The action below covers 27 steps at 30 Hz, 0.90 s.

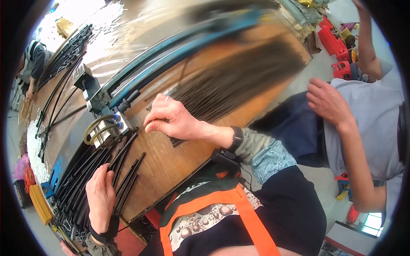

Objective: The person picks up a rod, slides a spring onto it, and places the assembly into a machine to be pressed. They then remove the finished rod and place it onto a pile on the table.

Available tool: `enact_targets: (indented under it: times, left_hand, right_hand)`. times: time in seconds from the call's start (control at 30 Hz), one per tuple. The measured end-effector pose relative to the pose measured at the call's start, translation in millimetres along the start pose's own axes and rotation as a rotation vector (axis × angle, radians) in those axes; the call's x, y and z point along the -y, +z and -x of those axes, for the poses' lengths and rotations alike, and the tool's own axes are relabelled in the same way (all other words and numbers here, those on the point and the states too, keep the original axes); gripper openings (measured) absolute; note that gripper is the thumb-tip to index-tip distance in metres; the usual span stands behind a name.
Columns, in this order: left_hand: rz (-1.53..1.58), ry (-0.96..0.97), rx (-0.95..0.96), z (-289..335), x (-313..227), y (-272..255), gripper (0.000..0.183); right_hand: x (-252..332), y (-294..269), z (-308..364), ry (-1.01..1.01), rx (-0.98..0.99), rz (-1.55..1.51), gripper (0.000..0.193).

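My left hand (101,194) is closed around the lower end of a black rod (124,150), which slants up to the right. My right hand (173,117) pinches what looks like a thin coil spring (141,128) close to the rod's upper end; my fingers hide most of it. Just beyond both hands stands a small metal clamping fixture (104,133) with looped hoses and blue fittings. Many dark coil springs (213,96) lie side by side on the wooden table behind my right hand, the far ones blurred.
A pile of black rods (79,190) lies beside my left hand. Long blue bars (162,64) run from the fixture across the table (171,160). At left, more rods (64,91) and a person's arm (32,85) show. Another person (363,123) is close on my right.
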<state>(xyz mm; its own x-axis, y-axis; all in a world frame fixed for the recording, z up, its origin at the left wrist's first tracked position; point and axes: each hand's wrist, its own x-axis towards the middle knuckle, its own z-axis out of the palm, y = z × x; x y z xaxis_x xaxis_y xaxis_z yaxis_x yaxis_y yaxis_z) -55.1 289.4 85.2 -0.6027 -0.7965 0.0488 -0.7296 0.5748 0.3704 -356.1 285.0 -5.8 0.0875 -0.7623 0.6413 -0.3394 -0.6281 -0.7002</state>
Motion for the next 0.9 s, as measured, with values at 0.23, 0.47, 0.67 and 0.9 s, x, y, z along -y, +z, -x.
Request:
enact_targets:
  times: [0.23,0.47,0.67,0.9]
  left_hand:
    - [0.023,-0.014,0.025,5.4,-0.8,-4.1,0.016]
    - [0.036,-0.070,0.194,5.2,-5.9,3.8,0.019]
    - [-0.131,0.068,-0.024,-4.8,-6.2,-1.4,0.022]
    - [-0.160,0.147,-0.176,-17.2,-4.4,-19.1,0.020]
  right_hand:
    - [6.2,-9.4,3.9,0.462,0.208,-0.259,0.013]
    - [9.8,14.3,2.0,-0.216,0.037,0.075,0.019]
    - [-20.1,-14.1,-0.4,-0.327,-0.103,0.349,0.027]
    - [-27.6,-18.6,-21.7,-0.428,-0.166,0.617,0.034]
